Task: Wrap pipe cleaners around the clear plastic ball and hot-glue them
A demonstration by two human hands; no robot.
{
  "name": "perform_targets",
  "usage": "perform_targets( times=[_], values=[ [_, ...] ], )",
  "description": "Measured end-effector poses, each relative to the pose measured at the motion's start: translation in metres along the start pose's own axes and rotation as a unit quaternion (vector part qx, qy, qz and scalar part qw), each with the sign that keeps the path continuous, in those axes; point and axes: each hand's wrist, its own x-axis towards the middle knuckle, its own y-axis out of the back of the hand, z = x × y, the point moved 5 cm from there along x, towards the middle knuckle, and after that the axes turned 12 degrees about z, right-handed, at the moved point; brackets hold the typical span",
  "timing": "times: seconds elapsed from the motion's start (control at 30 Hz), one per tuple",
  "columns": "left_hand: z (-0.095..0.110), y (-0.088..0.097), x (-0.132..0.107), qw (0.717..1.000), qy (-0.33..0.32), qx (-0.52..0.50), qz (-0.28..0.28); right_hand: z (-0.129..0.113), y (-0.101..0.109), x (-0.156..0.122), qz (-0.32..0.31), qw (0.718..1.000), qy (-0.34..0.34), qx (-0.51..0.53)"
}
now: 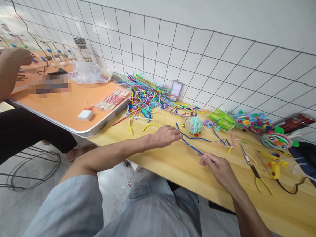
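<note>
A long blue pipe cleaner (192, 146) lies stretched across the wooden table (181, 173). My left hand (166, 135) pinches its far end, fingers closed. My right hand (220, 168) pinches the near end, fingers curled round it. Just beyond the left hand sits a round, pastel wound ball (193, 125). Behind that lies a big heap of colourful pipe cleaners (146, 94).
Yellow-handled pliers (256, 172) and a yellow glue gun (274, 165) lie to the right. Finished colourful craft pieces (260, 128) sit at the back right. An orange table (68, 105) adjoins on the left, where another person's hand (4, 69) works. A grid-tiled wall (197, 54) backs both tables.
</note>
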Motion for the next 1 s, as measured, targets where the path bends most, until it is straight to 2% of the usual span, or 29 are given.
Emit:
perform_targets(
  times=[0.13, 0.3, 0.4, 0.5, 0.6, 0.7, 0.87, 1.0],
  values=[
    [-0.003, 0.007, -0.011, 1.0, 0.003, 0.011, -0.007, 0.006, 0.005, -0.019, -0.01, 1.0, 0.005, 0.003],
    [0.002, 0.021, -0.02, 0.999, -0.022, 0.024, -0.007, 0.009, 0.012, -0.04, -0.009, 1.0, 0.004, 0.012],
    [0.007, 0.026, -0.02, 0.999, -0.041, 0.027, 0.001, 0.007, 0.016, -0.047, -0.042, 0.999, -0.012, 0.028],
    [0.014, 0.023, -0.013, 0.997, -0.07, 0.02, 0.012, 0.007, 0.019, -0.046, -0.046, 0.997, -0.036, 0.043],
    [0.021, 0.017, 0.0, 0.994, -0.099, 0.001, 0.034, 0.01, 0.017, -0.04, -0.052, 0.996, -0.049, 0.061],
    [0.018, 0.006, 0.014, 0.993, -0.107, -0.02, 0.05, 0.016, 0.011, -0.035, -0.093, 0.991, -0.049, 0.082],
    [-0.004, -0.022, 0.025, 0.993, -0.089, -0.067, 0.041, 0.034, 0.012, -0.036, -0.13, 0.972, -0.114, 0.161],
    [-0.024, -0.042, 0.033, 0.99, -0.042, -0.131, 0.026, 0.044, 0.023, -0.029, -0.14, 0.958, -0.147, 0.203]
  ],
)
